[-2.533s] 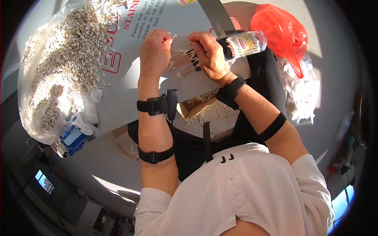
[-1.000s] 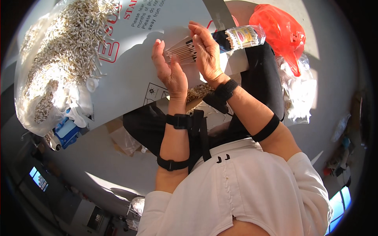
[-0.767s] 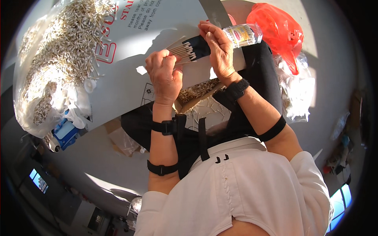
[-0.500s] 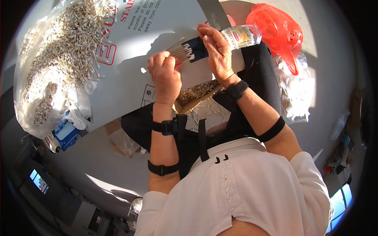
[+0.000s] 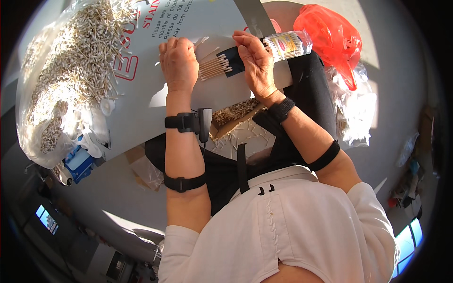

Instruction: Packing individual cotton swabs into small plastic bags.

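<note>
My left hand (image 5: 180, 66) is over the grey board, fingers curled together and fingertips hidden beneath. White swab tips show on both sides of them; whether the hand grips any is not visible. A row of cotton swabs (image 5: 214, 67) lies to its right, the tips at a dark strip (image 5: 234, 62). Beside the strip, my right hand (image 5: 258, 68) rests with its thumb and fingers apart and nothing visibly gripped. Just beyond its knuckles lies a clear packet of cotton swabs (image 5: 286, 45) with a yellow and red label.
A large clear bag of loose cotton swabs (image 5: 71, 70) covers the left of the grey board (image 5: 137, 106). An open carton (image 5: 226, 126) holding swabs sits below the board's near edge. At right are a red plastic bag (image 5: 328, 37) and clear plastic bags (image 5: 351, 106).
My left hand has moved left and a little away from me, off the row of swabs, uncovering more of it. My right hand has barely shifted.
</note>
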Tool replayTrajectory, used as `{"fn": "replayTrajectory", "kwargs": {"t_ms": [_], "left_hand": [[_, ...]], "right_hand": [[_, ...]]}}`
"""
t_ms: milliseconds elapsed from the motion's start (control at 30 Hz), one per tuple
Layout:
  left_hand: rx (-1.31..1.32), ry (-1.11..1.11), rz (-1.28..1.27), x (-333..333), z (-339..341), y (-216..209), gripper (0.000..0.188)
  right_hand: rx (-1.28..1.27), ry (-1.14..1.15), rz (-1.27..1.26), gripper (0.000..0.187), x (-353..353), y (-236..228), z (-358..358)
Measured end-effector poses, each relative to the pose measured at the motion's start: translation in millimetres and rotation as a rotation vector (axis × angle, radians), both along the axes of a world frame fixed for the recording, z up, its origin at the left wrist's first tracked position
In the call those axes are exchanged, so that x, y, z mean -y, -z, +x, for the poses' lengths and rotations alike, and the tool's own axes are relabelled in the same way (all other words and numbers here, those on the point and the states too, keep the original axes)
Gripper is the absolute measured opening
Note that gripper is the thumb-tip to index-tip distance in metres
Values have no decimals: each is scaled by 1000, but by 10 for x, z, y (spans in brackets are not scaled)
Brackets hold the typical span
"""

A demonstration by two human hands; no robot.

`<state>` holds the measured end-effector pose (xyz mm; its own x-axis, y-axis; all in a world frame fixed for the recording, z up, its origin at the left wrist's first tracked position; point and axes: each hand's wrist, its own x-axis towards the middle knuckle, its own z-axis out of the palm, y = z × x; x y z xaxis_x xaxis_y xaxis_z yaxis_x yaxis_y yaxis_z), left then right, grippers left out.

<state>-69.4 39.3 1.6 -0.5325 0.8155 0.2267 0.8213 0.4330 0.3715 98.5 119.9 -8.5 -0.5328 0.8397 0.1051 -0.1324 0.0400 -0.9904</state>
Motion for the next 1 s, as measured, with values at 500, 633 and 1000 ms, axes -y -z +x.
{"fn": "replayTrajectory", "kwargs": {"t_ms": [500,633,1000], "left_hand": [[-68,6,-1,70,119,-20,9],[23,104,62,116,253,-14,11],[708,-286,707,249,824,80,43]], "right_hand": [[25,-40,10,23,21,39,-12],[-20,-37,-16,25,38,53,-33],[-65,28,8,25,287,34,-221]]}}
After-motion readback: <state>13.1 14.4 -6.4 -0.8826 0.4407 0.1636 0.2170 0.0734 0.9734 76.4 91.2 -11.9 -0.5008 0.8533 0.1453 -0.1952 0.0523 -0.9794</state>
